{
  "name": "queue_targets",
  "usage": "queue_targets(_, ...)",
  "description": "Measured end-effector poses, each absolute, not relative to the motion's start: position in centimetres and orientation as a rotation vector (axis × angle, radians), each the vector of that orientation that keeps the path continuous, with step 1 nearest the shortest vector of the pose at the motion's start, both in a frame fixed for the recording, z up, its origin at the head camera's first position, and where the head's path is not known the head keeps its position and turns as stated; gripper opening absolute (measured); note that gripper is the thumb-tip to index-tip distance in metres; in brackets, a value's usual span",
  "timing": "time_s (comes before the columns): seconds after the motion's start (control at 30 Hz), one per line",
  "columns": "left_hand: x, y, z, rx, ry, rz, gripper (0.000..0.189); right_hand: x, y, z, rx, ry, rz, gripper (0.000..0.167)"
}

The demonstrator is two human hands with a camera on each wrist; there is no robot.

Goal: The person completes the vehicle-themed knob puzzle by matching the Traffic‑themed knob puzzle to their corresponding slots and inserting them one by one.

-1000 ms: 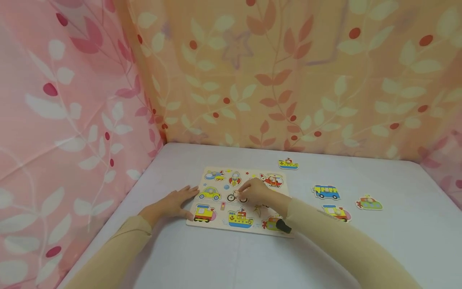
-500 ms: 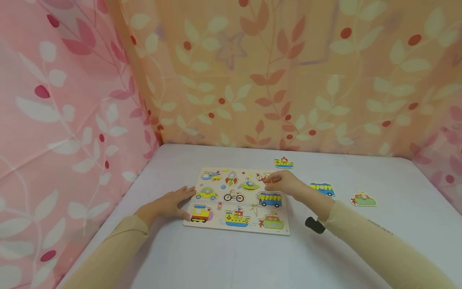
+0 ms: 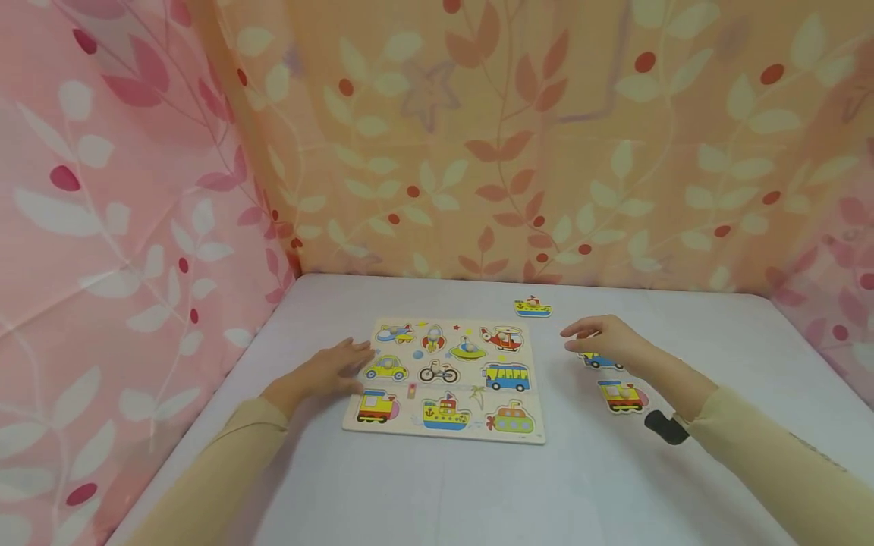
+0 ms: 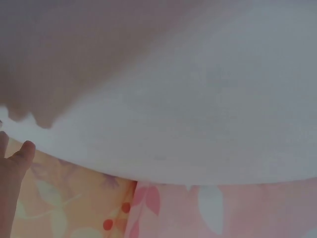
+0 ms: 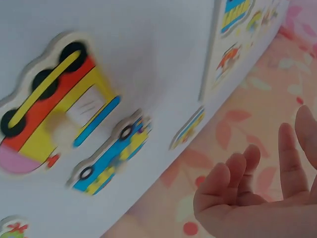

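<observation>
My left hand (image 3: 324, 371) lies at the left edge of a wooden knob puzzle board (image 3: 410, 428), fingertips touching it. My right hand (image 3: 608, 341) hovers right of the board, above the bus piece (image 3: 601, 362), holding nothing; its fingers are loosely bent and spread in the right wrist view. Just nearer lies the train piece (image 3: 622, 396). On the board, knobbed pieces such as the bicycle (image 3: 439, 371), car (image 3: 385, 368) and helicopter (image 3: 501, 338) sit in their recesses. The train, ship, bus (image 3: 507, 377) and submarine places show printed pictures without knobs.
The ship piece (image 3: 532, 306) lies beyond the board's far right corner. Part of the submarine piece (image 5: 14, 227) shows in the right wrist view; the right arm hides it in the head view. Patterned curtains (image 3: 505, 152) stand behind and beside the white table (image 3: 410, 493).
My right hand has moved from the bicycle piece, past the helicopter piece, rightward off the board to above the bus piece. My left hand stays at the board's left edge. The view has shifted slightly.
</observation>
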State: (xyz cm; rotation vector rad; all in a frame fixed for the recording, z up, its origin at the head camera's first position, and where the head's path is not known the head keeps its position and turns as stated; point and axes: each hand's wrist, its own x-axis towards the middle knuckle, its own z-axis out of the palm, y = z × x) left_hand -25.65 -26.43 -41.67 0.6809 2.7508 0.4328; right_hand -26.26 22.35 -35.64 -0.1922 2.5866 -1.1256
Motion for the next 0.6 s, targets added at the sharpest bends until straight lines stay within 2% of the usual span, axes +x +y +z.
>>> queue_targets(0.23, -26.1, -26.2, -41.8, 0.583, 2.733, 0.475, 0.071, -27.2, 25.8, -36.4, -0.187, 2.576, -1.088, 0.051)
queue_targets(0.6, -26.3, -26.3, -42.1, 0.499, 2.645, 0.580, 0.069, -29.3, 29.7, -39.2, -0.229, 2.563, -1.020, 0.052)
